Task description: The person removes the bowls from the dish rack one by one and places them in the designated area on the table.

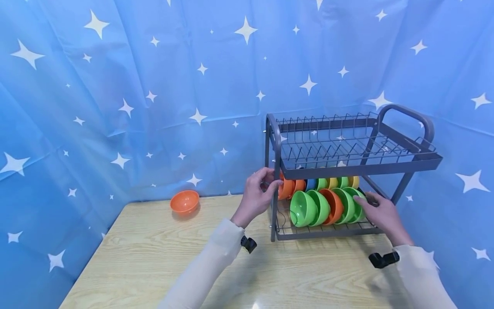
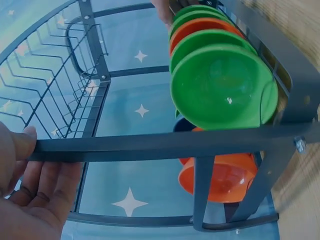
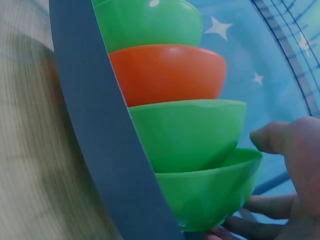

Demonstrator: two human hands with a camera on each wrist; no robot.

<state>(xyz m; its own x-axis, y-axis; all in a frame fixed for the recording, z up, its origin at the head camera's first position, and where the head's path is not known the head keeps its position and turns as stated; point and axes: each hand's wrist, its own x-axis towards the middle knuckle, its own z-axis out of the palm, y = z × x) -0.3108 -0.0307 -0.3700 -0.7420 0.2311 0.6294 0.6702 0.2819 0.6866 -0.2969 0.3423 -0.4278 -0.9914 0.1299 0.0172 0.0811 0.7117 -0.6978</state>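
A two-tier dark grey dish rack [image 1: 293, 174] stands on the table. My left hand [image 1: 259, 191] grips its front left post [image 2: 115, 147], thumb on one side and fingers curled behind. On the lower tier, a front row of bowls stands on edge: green bowls with one orange bowl [image 1: 332, 207] in the middle. At the right end of that row, my right hand [image 1: 380, 212] holds the last green bowl [image 3: 212, 195], fingers under its outer side and thumb right at its rim. Behind is a second row with orange bowls [image 2: 220, 175], a blue one, and green and yellow ones.
A single orange bowl [image 1: 185, 202] sits upright near the table's back left edge. The rack's wire upper tier [image 1: 328, 148] overhangs the bowls. A blue star-patterned curtain [image 1: 173, 94] hangs behind the wooden table [image 1: 162, 257] and at both sides.
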